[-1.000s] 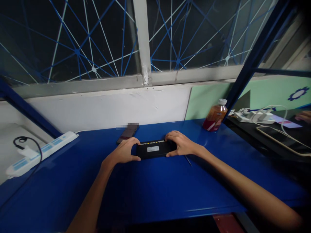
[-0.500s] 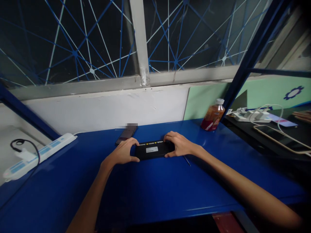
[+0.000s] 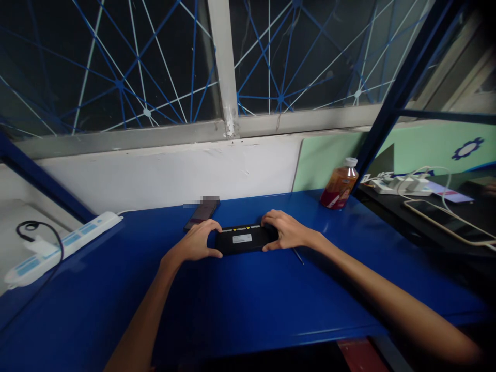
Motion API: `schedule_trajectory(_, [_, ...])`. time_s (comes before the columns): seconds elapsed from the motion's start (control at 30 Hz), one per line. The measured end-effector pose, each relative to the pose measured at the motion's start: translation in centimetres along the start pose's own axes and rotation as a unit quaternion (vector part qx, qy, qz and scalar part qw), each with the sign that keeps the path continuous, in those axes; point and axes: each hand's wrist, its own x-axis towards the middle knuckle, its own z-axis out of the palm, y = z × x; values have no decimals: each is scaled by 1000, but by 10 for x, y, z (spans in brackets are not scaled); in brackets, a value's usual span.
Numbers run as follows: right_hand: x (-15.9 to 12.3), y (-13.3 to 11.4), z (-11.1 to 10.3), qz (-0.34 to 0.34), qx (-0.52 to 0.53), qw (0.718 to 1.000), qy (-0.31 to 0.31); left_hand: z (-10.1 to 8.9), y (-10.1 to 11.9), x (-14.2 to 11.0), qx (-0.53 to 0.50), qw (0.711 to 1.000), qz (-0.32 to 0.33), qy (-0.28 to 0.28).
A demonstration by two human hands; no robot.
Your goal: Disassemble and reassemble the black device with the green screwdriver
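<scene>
Between my two hands is a flat black rectangular device (image 3: pixel 242 245) with a white label and small yellow marks along its far edge. My left hand (image 3: pixel 199 242) grips its left end, thumb at the near side and fingers at the far side. The right end is held the same way by my right hand (image 3: pixel 284 231). Part of a thin dark rod (image 3: pixel 298 257) shows on the table just under my right wrist; its other end is hidden. Behind my left hand lies a dark phone (image 3: pixel 202 213), partly blurred out.
The blue table (image 3: pixel 248 299) meets a white wall at the back. On the left is a white power strip (image 3: pixel 65 250) with a black cable. A drink bottle (image 3: pixel 340 185) stands at the back right. A black desk beyond holds a phone (image 3: pixel 449 221), chargers and white cables.
My hands and the black device stay in place. At the far right edge, a blurred brownish shape over the black desk has shifted mostly out of view.
</scene>
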Motion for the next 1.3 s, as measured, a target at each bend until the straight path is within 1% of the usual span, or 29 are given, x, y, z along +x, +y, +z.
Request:
schedule_trajectory(0.3, [-1, -2, -3, 4, -11, 1000, -10, -1, 2, -2, -9, 1000, -7, -11])
schedule_trajectory(0.5, [-1, -5, -7, 10, -8, 1000, -11, -3, 5, -3, -14, 999, -26, -20])
schedule_trajectory(0.93, [-1, -4, -6, 12, 12, 1000, -20, -2, 0, -1, -5, 1000, -9, -4])
schedule_trajectory(1.13, [-3, -2, -3, 14, 13, 999, -33, -2, -1, -1, -2, 1000, 0, -7])
schedule_trajectory(1.3, [-3, -1, -2, 7, 17, 999, -29, -1, -3, -1, 2, 1000, 1, -9])
